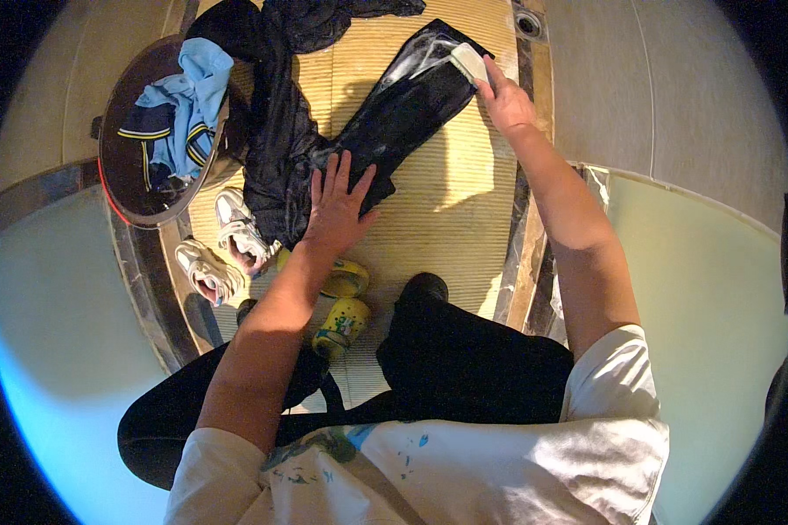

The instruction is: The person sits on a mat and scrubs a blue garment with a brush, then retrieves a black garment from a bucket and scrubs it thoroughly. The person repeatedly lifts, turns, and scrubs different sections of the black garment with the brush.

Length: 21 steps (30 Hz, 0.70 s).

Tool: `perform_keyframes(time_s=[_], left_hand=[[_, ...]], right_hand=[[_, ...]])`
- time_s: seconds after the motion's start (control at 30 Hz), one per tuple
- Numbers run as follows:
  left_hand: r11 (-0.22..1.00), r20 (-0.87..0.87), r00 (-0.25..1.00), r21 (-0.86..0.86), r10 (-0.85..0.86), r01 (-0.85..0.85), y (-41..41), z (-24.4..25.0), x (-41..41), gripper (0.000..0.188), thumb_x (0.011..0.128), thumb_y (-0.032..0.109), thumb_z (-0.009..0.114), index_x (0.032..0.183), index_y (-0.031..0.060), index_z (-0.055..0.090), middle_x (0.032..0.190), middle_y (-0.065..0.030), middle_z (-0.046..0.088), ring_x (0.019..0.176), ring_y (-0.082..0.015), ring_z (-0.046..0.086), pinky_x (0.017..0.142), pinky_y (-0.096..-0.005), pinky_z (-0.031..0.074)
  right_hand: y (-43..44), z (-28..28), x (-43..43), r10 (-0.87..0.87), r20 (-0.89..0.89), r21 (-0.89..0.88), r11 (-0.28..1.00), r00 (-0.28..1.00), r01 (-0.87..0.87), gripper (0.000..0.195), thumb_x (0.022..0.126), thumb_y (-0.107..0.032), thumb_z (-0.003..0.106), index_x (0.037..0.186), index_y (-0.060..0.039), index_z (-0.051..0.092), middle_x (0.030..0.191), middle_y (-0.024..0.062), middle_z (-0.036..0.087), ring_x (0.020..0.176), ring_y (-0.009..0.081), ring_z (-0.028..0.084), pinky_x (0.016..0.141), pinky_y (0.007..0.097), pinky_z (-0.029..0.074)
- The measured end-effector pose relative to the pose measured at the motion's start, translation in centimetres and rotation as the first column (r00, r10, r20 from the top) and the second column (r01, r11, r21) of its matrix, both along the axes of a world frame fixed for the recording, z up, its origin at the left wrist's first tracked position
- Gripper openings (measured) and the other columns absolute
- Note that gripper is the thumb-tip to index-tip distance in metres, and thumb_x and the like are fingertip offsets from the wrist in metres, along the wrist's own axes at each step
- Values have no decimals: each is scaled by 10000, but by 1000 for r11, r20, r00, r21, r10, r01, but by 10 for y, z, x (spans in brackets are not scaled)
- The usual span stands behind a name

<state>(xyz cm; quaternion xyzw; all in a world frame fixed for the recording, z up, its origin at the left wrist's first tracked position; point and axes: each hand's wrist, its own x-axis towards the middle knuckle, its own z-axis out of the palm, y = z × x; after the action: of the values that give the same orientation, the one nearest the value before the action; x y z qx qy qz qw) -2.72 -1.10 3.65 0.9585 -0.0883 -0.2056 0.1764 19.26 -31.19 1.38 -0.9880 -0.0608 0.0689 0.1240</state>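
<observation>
A black garment (pixel 407 118), apparently trousers, lies on the ribbed floor with one leg stretched towards the upper right. White suds streak the far part of that leg. My right hand (pixel 509 102) grips a pale scrubbing brush (pixel 471 64) whose bristles rest on the fabric near the leg's end. Lower down, my left hand (pixel 339 203) lies flat with spread fingers on the same garment and holds nothing. More dark cloth (pixel 272 118) is bunched to its left and reaches the top edge of the view.
At the left, a dark basin (pixel 115 164) holds light blue clothing (pixel 187 98) with navy, striped trim. White sneakers (pixel 210 272) and yellow clogs (pixel 343 325) stand on the floor nearer my feet. A round floor drain (pixel 528 25) is at the upper right, beside a tiled wall (pixel 630 85).
</observation>
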Motion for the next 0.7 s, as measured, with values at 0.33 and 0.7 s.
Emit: perform_keyframes(time_s=[0.33,0.7], left_hand=[[998,85,995,41,-48,45,-10,-1,1,797,897,532,617,1564,226,308,1652,-131,158,1511,-409,127,1178,-634,113],[998,0,1000,67,17,-17,0,3,-1,828,871,499,651,1566,218,301,1657,-126,141,1525,-391,79,1195,-614,64]], right_hand=[[56,-59,-47,484,-2,531,742,875,-409,564,999,-429,513,1525,-300,353,1130,230,666,944,418,677,818,477,563],[115,19,-57,599,-23,236,781,800,-578,568,981,-394,561,1508,-278,384,1051,196,688,902,396,688,789,483,570]])
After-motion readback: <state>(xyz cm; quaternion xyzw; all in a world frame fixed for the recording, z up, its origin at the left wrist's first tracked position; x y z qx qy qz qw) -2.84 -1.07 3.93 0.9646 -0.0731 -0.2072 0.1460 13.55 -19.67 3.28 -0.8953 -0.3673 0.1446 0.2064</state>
